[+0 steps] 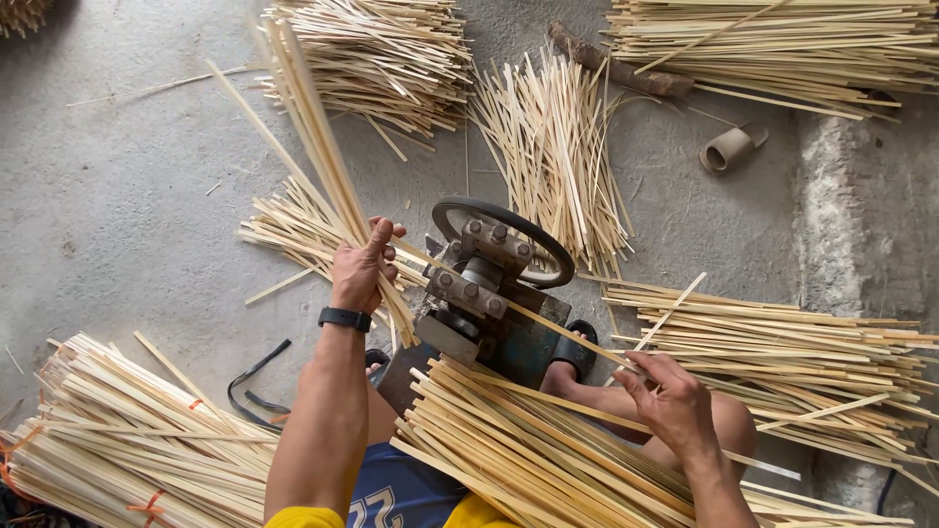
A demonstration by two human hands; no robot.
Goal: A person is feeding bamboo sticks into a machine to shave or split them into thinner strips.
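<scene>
My left hand [360, 266] grips a bundle of long pale bamboo strips [303, 127] that fans up and to the left, just left of a small metal machine [479, 293] with a black wheel [504, 240]. A black band sits on that wrist. My right hand [670, 401] pinches a single thin strip [548, 323] that runs diagonally up to the machine. Below it a stack of strips [518, 450] lies across my lap.
Piles of bamboo strips lie all around on the concrete floor: top centre [391, 59], top right [782, 44], behind the machine [558, 147], right [782, 352] and a tied bundle at lower left [117, 440]. A tape roll [729, 149] and a black strap [256, 381] lie nearby.
</scene>
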